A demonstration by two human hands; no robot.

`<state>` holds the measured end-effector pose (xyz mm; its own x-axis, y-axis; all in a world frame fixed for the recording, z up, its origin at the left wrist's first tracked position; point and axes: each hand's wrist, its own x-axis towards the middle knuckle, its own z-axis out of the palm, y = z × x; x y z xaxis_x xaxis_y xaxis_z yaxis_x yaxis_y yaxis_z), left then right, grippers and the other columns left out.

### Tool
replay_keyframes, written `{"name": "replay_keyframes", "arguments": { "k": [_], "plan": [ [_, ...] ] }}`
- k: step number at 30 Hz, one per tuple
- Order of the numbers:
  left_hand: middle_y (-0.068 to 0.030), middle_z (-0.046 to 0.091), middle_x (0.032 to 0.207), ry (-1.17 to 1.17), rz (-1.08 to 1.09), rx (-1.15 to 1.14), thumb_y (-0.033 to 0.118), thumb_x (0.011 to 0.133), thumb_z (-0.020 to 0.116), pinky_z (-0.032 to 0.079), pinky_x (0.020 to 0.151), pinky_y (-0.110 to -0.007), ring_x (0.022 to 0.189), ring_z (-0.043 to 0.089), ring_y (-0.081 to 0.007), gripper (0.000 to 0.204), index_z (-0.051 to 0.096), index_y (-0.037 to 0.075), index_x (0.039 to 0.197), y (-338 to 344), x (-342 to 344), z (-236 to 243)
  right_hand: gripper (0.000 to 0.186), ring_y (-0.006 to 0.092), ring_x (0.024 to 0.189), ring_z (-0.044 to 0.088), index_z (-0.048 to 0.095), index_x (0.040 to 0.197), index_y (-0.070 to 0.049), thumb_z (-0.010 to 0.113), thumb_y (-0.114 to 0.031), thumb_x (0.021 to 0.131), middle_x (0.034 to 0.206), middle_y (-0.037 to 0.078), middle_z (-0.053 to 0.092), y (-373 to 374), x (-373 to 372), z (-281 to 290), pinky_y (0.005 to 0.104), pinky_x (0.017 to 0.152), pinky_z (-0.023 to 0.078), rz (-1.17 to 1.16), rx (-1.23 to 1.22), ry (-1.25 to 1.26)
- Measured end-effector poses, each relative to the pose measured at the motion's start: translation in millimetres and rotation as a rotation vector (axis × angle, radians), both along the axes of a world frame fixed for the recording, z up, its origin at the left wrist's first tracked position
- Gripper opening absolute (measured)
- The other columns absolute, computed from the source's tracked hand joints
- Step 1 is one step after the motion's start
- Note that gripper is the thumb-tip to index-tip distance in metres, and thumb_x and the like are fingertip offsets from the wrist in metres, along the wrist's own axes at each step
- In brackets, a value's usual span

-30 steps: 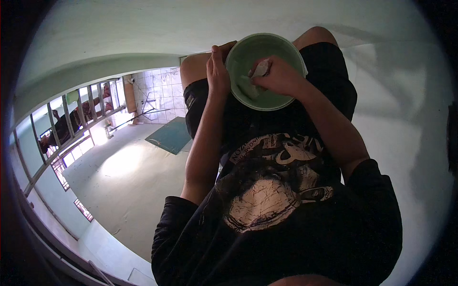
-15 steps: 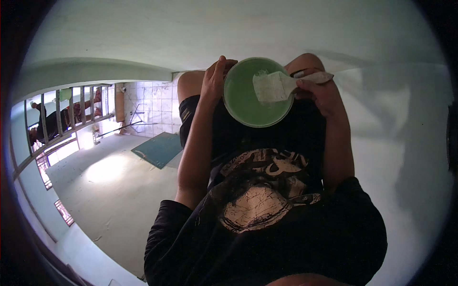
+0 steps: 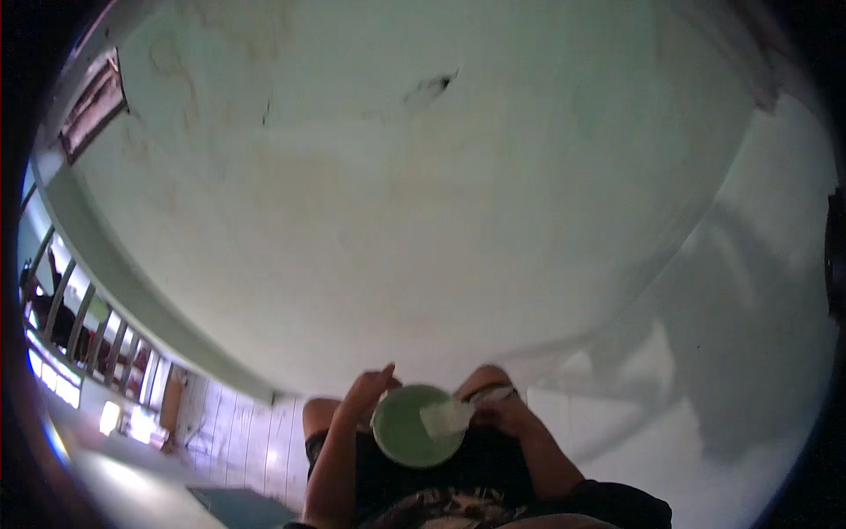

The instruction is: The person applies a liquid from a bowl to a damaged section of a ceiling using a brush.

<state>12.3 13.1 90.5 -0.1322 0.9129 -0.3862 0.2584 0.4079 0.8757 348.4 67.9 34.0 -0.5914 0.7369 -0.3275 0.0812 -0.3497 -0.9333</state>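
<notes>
A round green bowl [image 3: 407, 434] sits low in the picture, in front of my black printed shirt. My left hand [image 3: 365, 393] grips the bowl's left rim, fingers curled over the edge. My right hand [image 3: 500, 414] is shut on a flat-bladed scraper [image 3: 445, 416]. Its blade is loaded with white paste and lies over the bowl's right side. Both forearms rise from the lower edge.
A large pale green wall [image 3: 441, 220] fills most of the view, with a dark crack [image 3: 434, 85] near the top and a brown-framed opening [image 3: 92, 106] at upper left. Railing bars [image 3: 79, 339], white tiles [image 3: 238, 432] and a teal mat [image 3: 238, 510] lie at lower left.
The view has swung upward onto the wall, so the hands and bowl now sit small at the bottom. The scraper has come out of the bowl with paste on its blade.
</notes>
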Motion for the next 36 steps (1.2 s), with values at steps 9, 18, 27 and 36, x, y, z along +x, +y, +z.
{"name": "replay_keyframes", "arguments": {
  "k": [9,18,27,36],
  "plan": [
    [-0.0145,0.069,0.088,0.051,-0.191,-0.175,0.054,0.096,0.033,0.05,0.078,-0.037,0.077,0.064,-0.0247,0.064,0.068,0.001,0.1,32,-18,10,0.022,0.0245,0.09,0.065,0.062,0.096,-0.001,0.072,-0.009,0.078,0.096,0.012,0.065,6,-27,60,0.036,0.071,0.058,-0.075,-0.288,0.066],
    [-0.0122,0.067,0.1,0.676,0.017,0.894,0.022,0.092,0.053,0.051,0.075,-0.036,0.087,0.064,-0.0283,0.022,0.067,0.006,0.097,125,-93,181,0.014,0.025,0.078,0.061,0.06,0.089,-0.001,0.067,-0.011,0.081,0.083,0.012,0.06,47,-41,82,0.0271,0.056,0.06,-0.286,-0.632,1.058],
    [-0.026,0.017,0.148,1.518,0.406,1.215,0.036,0.083,0.066,0.029,0.102,-0.063,0.133,0.024,-0.0491,0.072,0.029,0.023,0.144,201,-129,446,0.013,0.0182,0.083,0.059,0.057,0.096,-0.002,0.061,-0.01,0.087,0.091,0.006,0.057,106,-102,285,0.0237,0.073,0.056,-0.532,0.231,1.107],
    [-0.029,0.013,0.149,1.593,0.46,0.962,0.047,0.085,0.062,0.025,0.103,-0.066,0.13,0.035,-0.0455,0.078,0.019,0.029,0.147,233,-134,503,0.021,0.0176,0.087,0.061,0.046,0.101,-0.001,0.062,-0.008,0.089,0.1,0.01,0.055,167,-170,480,0.0332,0.072,0.059,-0.661,1.445,0.994]
  ]
}}
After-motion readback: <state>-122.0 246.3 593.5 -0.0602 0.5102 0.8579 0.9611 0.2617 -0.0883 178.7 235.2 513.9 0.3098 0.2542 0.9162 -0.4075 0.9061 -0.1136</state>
